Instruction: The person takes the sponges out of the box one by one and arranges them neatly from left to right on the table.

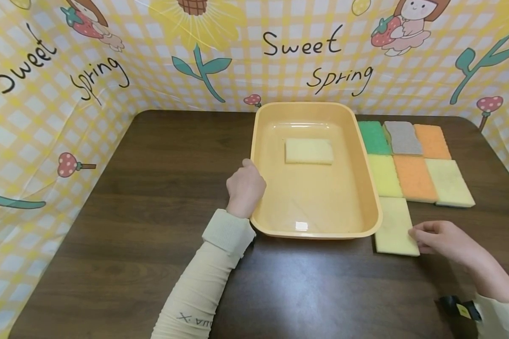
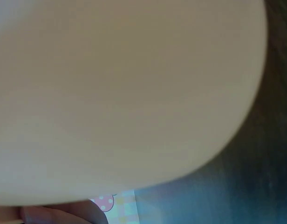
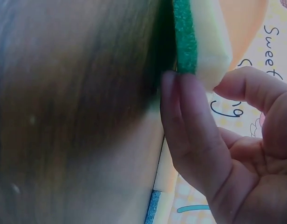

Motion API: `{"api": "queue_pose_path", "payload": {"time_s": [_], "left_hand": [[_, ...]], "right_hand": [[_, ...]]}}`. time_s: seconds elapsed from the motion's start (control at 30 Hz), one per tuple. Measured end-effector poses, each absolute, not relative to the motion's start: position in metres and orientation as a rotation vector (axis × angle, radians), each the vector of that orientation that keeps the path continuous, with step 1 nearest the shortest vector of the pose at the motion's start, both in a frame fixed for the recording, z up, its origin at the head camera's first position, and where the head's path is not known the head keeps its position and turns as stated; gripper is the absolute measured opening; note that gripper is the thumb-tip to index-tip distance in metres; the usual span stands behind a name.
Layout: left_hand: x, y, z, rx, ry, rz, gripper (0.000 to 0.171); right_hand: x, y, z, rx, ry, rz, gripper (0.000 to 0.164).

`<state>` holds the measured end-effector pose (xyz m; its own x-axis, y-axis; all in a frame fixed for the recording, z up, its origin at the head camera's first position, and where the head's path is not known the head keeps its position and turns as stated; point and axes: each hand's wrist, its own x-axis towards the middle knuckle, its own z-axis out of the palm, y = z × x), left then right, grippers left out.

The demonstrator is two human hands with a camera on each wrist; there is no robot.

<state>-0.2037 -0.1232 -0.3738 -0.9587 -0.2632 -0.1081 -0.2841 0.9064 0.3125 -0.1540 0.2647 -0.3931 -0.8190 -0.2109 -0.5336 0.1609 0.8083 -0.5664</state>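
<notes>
A yellow plastic basin [image 1: 316, 207] stands on the table, and one pale yellow sponge [image 1: 308, 151] lies flat inside it. My left hand [image 1: 246, 186] grips the basin's left rim, its fingers mostly hidden in the left wrist view. To the right of the basin's near corner is another pale yellow sponge [image 1: 394, 227], with a green scouring layer [image 3: 185, 39] on its underside. My right hand [image 1: 447, 240] pinches this sponge by its right edge. In the right wrist view the thumb [image 3: 243, 84] is at the yellow side and the fingers [image 3: 194, 116] are at the green side.
Beyond the held sponge, rows of sponges line the basin's right side: a green one [image 1: 374, 137], a grey one [image 1: 403, 137], orange ones [image 1: 414, 178] and yellow ones [image 1: 448, 182]. A checked cloth [image 1: 233, 52] hangs behind and beside the dark wooden table [image 1: 161, 179].
</notes>
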Motion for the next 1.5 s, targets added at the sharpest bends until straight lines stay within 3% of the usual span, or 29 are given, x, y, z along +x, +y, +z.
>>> {"api": "queue_pose_path", "payload": {"time_s": [1.5], "left_hand": [[-0.2042, -0.1228, -0.3738, -0.443, 3.007, 0.512, 0.014]], "right_hand": [[-0.1553, 0.2656, -0.4015, -0.033, 2.406, -0.906, 0.043]]}}
